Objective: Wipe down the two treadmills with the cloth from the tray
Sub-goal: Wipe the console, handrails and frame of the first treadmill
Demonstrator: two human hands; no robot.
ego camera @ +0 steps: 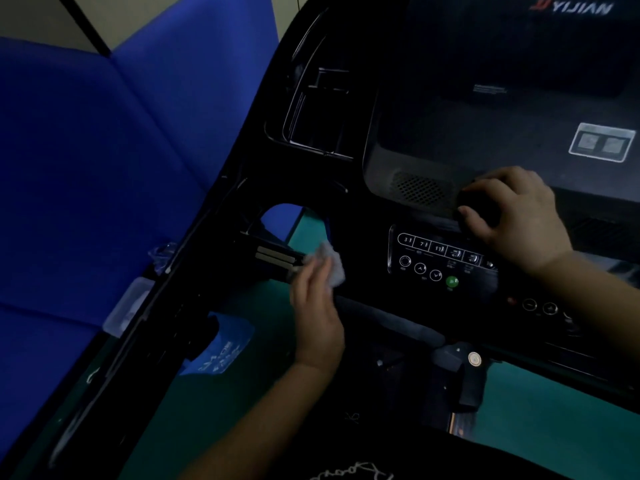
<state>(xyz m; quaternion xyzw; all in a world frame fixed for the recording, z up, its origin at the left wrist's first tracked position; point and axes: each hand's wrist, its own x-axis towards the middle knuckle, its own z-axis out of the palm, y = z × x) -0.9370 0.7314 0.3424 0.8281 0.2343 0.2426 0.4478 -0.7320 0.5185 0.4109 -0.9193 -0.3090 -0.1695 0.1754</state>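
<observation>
A black treadmill console [433, 140] fills the dim view, with a lit button panel [440, 261] at its middle. My left hand [317, 306] holds a small white cloth [332, 265] against the console's left handle area, beside two pale bars [277, 258]. My right hand [516, 213] rests with curled fingers on the lower edge of the display housing, just right of a speaker grille [420, 190]. Whether it grips anything there is hidden in the dark.
A blue padded wall [104, 150] stands to the left of the treadmill. A clear plastic tray [126, 306] sits by the left frame rail. Green floor [554, 417] shows below the console. A round safety key [475, 359] sits on the lower bar.
</observation>
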